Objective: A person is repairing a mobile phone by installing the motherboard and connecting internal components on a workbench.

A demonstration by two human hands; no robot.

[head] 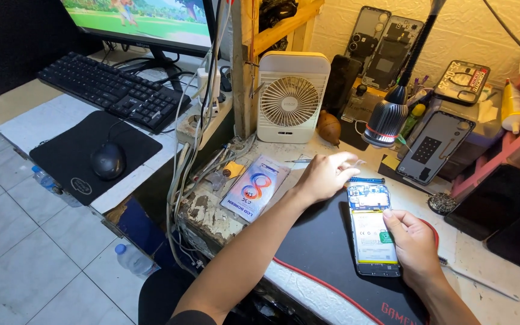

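Observation:
An opened smartphone (pixel 371 224) lies back-up on a black work mat (pixel 326 247), its battery and blue circuit board exposed. My right hand (pixel 415 245) grips the phone's lower right edge and holds it steady. My left hand (pixel 326 175) rests at the phone's upper left corner, fingers curled and pinched on something too small to make out. A flat screen-replacement package (pixel 255 186) lies left of my left hand.
A small white desk fan (pixel 290 96) and a lamp head (pixel 386 123) stand behind the phone. Phone back covers (pixel 384 45) lean on the wall. Another phone (pixel 434 147) sits right of the lamp. Keyboard (pixel 113 90), mouse (pixel 108 160) and monitor (pixel 145 21) lie left.

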